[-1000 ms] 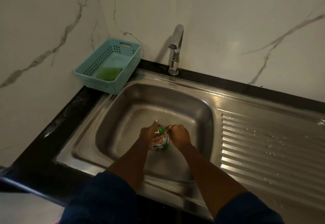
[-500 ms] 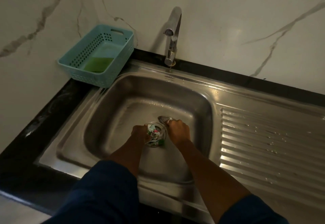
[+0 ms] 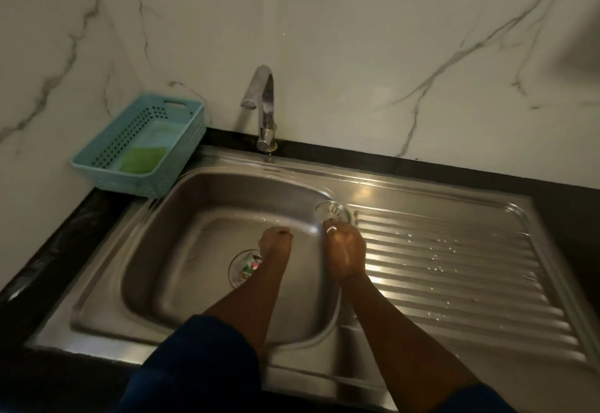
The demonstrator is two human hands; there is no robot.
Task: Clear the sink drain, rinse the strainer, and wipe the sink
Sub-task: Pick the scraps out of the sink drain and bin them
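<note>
Strainer (image 3: 331,212) at back-right corner of the sink (image 3: 181,205), on the rim by the drainboard (image 3: 454,269), open face up. Right hand (image 3: 345,250) pinches its near edge. Left hand (image 3: 274,242) curled, contents can't tell; the wrist partly hides the drain (image 3: 238,269), which has colourful scraps (image 3: 249,266) in it. Basket (image 3: 168,172) back-left holds 1 green sponge (image 3: 141,159).

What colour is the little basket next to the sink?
The basket is a pale blue-green, like light teal. The head view, the only one, shows it clearly.
</note>
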